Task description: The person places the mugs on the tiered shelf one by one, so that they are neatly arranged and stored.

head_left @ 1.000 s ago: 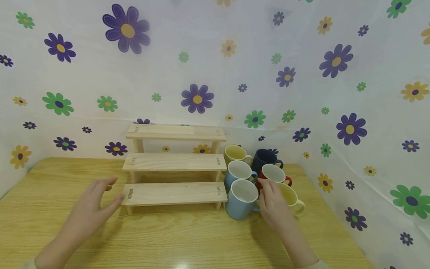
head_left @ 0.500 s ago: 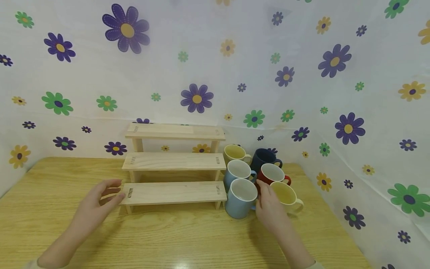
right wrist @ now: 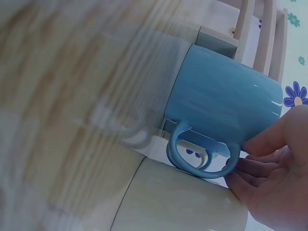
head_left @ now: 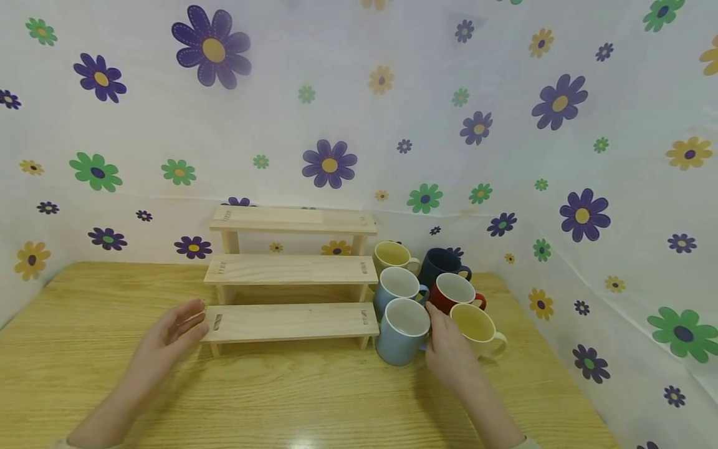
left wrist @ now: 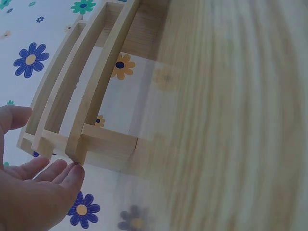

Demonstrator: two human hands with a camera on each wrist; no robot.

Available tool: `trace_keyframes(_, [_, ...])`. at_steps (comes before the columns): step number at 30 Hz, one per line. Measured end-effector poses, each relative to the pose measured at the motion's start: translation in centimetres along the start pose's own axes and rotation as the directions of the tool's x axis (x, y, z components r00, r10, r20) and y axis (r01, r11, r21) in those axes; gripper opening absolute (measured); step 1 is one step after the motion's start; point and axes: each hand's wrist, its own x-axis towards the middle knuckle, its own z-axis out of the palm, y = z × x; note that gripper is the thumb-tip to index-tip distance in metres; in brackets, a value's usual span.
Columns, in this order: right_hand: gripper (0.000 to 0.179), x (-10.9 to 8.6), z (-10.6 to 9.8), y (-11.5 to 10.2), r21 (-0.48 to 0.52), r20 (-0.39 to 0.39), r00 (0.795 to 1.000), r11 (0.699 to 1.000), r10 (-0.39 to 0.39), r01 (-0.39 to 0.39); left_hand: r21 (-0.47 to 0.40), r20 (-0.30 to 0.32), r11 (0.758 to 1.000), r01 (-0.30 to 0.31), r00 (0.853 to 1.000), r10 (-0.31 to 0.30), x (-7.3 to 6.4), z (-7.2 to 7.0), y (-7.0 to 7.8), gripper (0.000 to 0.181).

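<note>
A three-step wooden shelf (head_left: 291,324) stands on the table. At its left end my left hand (head_left: 168,343) has its fingers and thumb loosely spread; in the left wrist view the fingertips (left wrist: 72,175) meet or nearly meet the shelf's end. Just right of the shelf stands an upright light blue mug (head_left: 401,333). My right hand (head_left: 454,352) is at its handle (right wrist: 202,168), the thumb on one side by the mug's wall, the fingers on the other. A pale yellow mug (head_left: 477,327) stands beside that hand.
Behind the front blue mug stand another light blue mug (head_left: 397,284), a yellow mug (head_left: 391,254), a navy mug (head_left: 440,265) and a red mug (head_left: 454,290), close together. A flowered cloth (head_left: 269,112) hangs behind and along the right of the wooden table (head_left: 291,399).
My right hand has moved slightly left and down to the front blue mug's handle. My left hand's fingers have drawn nearer the thumb by the shelf end. The mugs have not moved.
</note>
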Motion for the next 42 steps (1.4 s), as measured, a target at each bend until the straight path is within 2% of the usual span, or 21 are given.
trace_keyframes(6, [0.064, 0.0, 0.2, 0.1, -0.038, 0.005, 1.000, 0.999, -0.024, 0.024, -0.118, 0.009, 0.993, 0.021, 1.000, -0.020, 0.0, 0.2, -0.8, 0.066])
trace_keyframes(13, [0.066, -0.2, 0.3, 0.0, -0.106, -0.019, 0.998, 0.992, -0.064, 0.062, -0.243, -0.001, 0.968, 0.055, 0.998, -0.057, 0.0, 0.9, -1.6, 0.071])
trace_keyframes(18, [0.064, -0.4, 0.2, 0.1, -0.153, -0.053, 0.993, 0.983, -0.110, 0.101, -0.261, -0.011, 0.964, 0.043, 0.999, -0.048, 0.0, 1.1, -2.3, 0.071])
trace_keyframes(26, [0.052, -0.7, 0.3, 0.2, -0.143, -0.101, 0.986, 0.983, -0.133, 0.118, -0.221, -0.024, 0.972, 0.081, 0.996, -0.088, -0.3, 1.8, -3.2, 0.069])
trace_keyframes(28, [0.049, -0.8, 0.3, 0.3, -0.134, -0.122, 0.981, 0.982, -0.152, 0.136, -0.238, -0.030, 0.968, 0.077, 0.996, -0.086, -0.3, 1.8, -3.4, 0.069])
trace_keyframes(33, [0.048, -1.0, 0.4, 0.6, -0.072, -0.151, 0.977, 0.987, -0.153, 0.144, -0.255, -0.034, 0.965, 0.057, 0.997, -0.068, -0.4, 1.9, -3.8, 0.068])
trace_keyframes(42, [0.047, -1.6, 0.6, 1.3, 0.070, -0.236, 0.964, 0.987, -0.122, 0.142, -0.249, -0.033, 0.966, 0.074, 0.996, -0.084, -0.3, 1.8, -4.0, 0.068])
